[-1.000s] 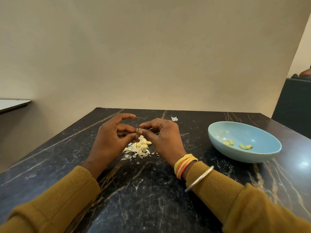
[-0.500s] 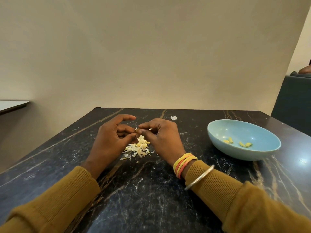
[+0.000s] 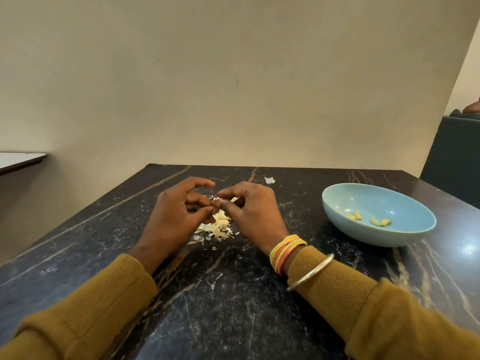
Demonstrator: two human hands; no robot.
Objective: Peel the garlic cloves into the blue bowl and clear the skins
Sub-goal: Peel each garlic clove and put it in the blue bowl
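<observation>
The plain beige wall (image 3: 233, 87) stood matt and unmarked behind the work area. Below it, the black marble-patterned tabletop (image 3: 233, 307) was polished and glossy, veined with white flecks and brown-gold streaks, with square edges.

Two mustard ribbed-knit sleeves (image 3: 91, 307) entered from the near edge, one on each forearm.

The round, shallow blue bowl (image 3: 389, 201) sat on the tabletop to the right, well apart from the hands. Its surface was smooth with a soft sheen.

The left hand (image 3: 174, 216) and the right hand (image 3: 255, 211) met at the centre, just above the tabletop. The fingers of both were curled inward. The thumb and fingertips of each were closed together at the meeting point, pinching a small pale piece (image 3: 234, 199). That piece was largely hidden by the fingers, so its shape could not be judged.

A loose heap of papery cream-and-yellow garlic skins (image 3: 218, 228) lay on the tabletop directly beneath and between the hands. The heap was thin, flaky and ragged, with small fragments scattered at its near side.

The right wrist carried a stack of thin yellow and orange bangles (image 3: 284, 252). A plain round silver bangle (image 3: 311, 271) sat over the cuff.

Four small peeled yellow garlic cloves (image 3: 354, 216) lay on the floor of the bowl in two pairs, smooth and curved.

A single white skin flake (image 3: 269, 180) lay alone beyond the right hand.
</observation>
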